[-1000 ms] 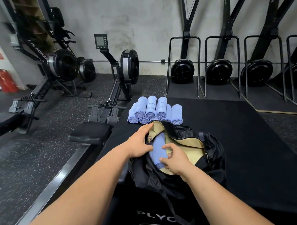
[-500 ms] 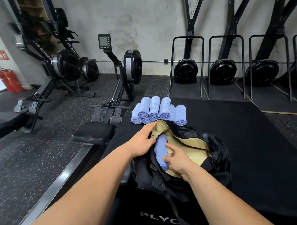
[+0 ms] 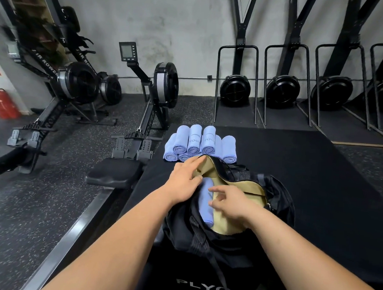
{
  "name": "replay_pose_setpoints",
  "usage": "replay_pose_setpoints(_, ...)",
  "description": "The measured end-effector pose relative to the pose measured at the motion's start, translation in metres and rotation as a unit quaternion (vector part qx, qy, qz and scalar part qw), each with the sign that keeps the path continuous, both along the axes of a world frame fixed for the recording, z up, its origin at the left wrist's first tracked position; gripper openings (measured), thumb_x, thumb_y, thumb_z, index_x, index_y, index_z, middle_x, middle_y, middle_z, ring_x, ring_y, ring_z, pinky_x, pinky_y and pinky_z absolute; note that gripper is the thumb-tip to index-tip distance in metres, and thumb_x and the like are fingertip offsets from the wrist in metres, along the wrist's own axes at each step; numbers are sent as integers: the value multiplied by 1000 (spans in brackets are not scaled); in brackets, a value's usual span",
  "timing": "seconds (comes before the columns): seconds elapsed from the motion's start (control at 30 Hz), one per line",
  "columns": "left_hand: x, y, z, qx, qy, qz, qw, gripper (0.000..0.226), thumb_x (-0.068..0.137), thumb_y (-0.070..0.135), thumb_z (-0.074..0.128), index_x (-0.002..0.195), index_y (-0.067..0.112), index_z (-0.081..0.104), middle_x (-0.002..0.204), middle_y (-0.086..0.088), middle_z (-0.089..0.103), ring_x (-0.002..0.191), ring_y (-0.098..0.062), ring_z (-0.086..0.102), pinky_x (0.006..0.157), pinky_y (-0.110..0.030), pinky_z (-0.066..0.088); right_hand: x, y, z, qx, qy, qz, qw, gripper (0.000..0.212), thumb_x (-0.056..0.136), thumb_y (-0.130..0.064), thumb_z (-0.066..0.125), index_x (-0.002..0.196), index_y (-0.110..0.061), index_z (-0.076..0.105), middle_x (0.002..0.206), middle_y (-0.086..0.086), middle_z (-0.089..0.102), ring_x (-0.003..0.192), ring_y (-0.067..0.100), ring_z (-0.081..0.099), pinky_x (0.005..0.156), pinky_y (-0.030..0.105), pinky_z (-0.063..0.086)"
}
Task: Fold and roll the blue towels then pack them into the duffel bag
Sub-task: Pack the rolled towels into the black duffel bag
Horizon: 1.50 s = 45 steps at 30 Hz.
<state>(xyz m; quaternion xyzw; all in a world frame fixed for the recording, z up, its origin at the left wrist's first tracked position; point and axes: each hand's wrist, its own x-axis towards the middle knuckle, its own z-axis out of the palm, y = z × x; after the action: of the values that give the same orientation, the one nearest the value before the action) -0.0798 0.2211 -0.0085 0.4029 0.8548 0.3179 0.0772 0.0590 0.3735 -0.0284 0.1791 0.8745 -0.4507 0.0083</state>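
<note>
One rolled blue towel (image 3: 206,202) is lying lengthwise inside the duffel bag (image 3: 279,193), along the L side of the opening, on the tan lining (image 3: 231,224). L hand (image 3: 184,181) is holding the bag's far-L rim: fingers (image 3: 195,164) bending over the lining edge, thumb sitting right at the towel's far end. R hand (image 3: 230,204) is hovering over the opening just R of the towel, fingers (image 3: 214,189) loosely curled & spread, gripping nothing. Its index tip is reaching the towel's R edge; contact, can't tell.

Bag is gaping wide. Only that 1 towel is showing inside, w/ part of the interior hidden by the R hand. Just behind the bag's far rim, a stack of rolled towels (image 3: 194,142) is sitting on the black mat (image 3: 316,172): 3 on top, more beneath, rolled ends facing the camera.

Writing: "YOG…" is showing on 2 top rolls, cut off by the curve. "PLYO" in white is showing on the black surface (image 3: 180,273) nearest the camera, remainder cropped. "AIR ROWER" is partly readable on the rowing machine (image 3: 77,83) at L.
</note>
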Motion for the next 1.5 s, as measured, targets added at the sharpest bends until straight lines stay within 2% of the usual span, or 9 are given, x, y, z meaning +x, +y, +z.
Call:
replay_pose_setpoints(0.1, -3, 8, 3, -7, 43, 6, 999, 62, 100, 39, 53, 159, 43, 36, 163, 16, 36, 134, -29, 37, 120, -42, 28, -6, 19, 36, -43, 77, -25, 996, 14, 96, -13, 74, 108, -18, 79, 69, 1, 66, 56, 13, 55, 50, 17, 42)
replay_pose_setpoints(0.27, -10, 24, 0, 9, 86, 7, 996, 48, 107, 39, 49, 155, 40, 45, 158, 16, 44, 133, -25, 38, 115, -44, 31, -32, 69, 59, -47, 130, -167, 976, 8, 93, -15, 76, 90, -22, 81, 70, -4, 74, 55, 8, 62, 64, 20, 49)
replay_pose_setpoints(0.43, -15, 27, -16, 54, 26, -10, 998, 51, 106, 47, 43, 156, 38, 44, 145, 11, 56, 136, -16, 48, 115, -38, 36, -56, 106, 47, 54, 78, -194, 976, 16, 89, -22, 79, 104, -27, 80, 90, -9, 73, 94, 15, 68, 82, 23, 45)
replay_pose_setpoints(0.67, -26, 33, -42, 88, -20, 9, 996, 46, 112, 42, 41, 157, 47, 39, 144, 11, 59, 133, -9, 51, 112, -24, 34, -109, 142, 22, 101, 18, -157, 982, 52, 92, -32, 77, 142, -26, 62, 127, 4, 66, 116, 24, 61, 100, 30, 44)
replay_pose_setpoints(0.77, -27, 35, -47, 107, -33, 6, 994, 46, 111, 45, 43, 157, 50, 37, 140, 19, 59, 133, -6, 52, 114, -25, 35, -129, 148, 12, 112, -10, -127, 986, 63, 96, -33, 72, 154, -26, 49, 148, 6, 57, 133, 27, 54, 108, 32, 40)
replay_pose_setpoints(0.87, -26, 35, -52, 106, -17, 2, 994, 52, 107, 54, 46, 156, 58, 29, 131, 9, 62, 116, -11, 59, 112, -34, 41, -146, 154, 2, 111, -21, -128, 985, 66, 99, -32, 66, 159, -29, 40, 163, 2, 43, 145, 28, 45, 113, 32, 36)
replay_pose_setpoints(1.07, -25, 39, -62, 99, 32, 9, 995, 59, 102, 62, 45, 157, 56, 24, 109, 6, 62, 100, -14, 58, 101, -46, 46, -170, 163, -22, 97, -32, -133, 986, 70, 100, -38, 63, 163, -29, 32, 165, 3, 40, 148, 31, 41, 117, 36, 34)
replay_pose_setpoints(1.27, -26, 42, -67, 86, 41, 15, 995, 62, 101, 63, 45, 158, 55, 23, 106, 8, 59, 98, -13, 54, 98, -46, 46, -180, 167, -31, 86, -16, -161, 983, 76, 95, -38, 71, 161, -29, 35, 163, 3, 42, 147, 32, 42, 117, 39, 36)
replay_pose_setpoints(1.5, -28, 42, -66, 67, 36, 14, 997, 63, 100, 67, 41, 158, 55, 21, 127, 3, 62, 103, -11, 53, 104, -44, 42, -162, 168, -17, -42, 62, -253, 965, 66, 92, -16, 63, 152, -40, 50, 154, -2, 51, 125, 28, 58, 97, 33, 49)
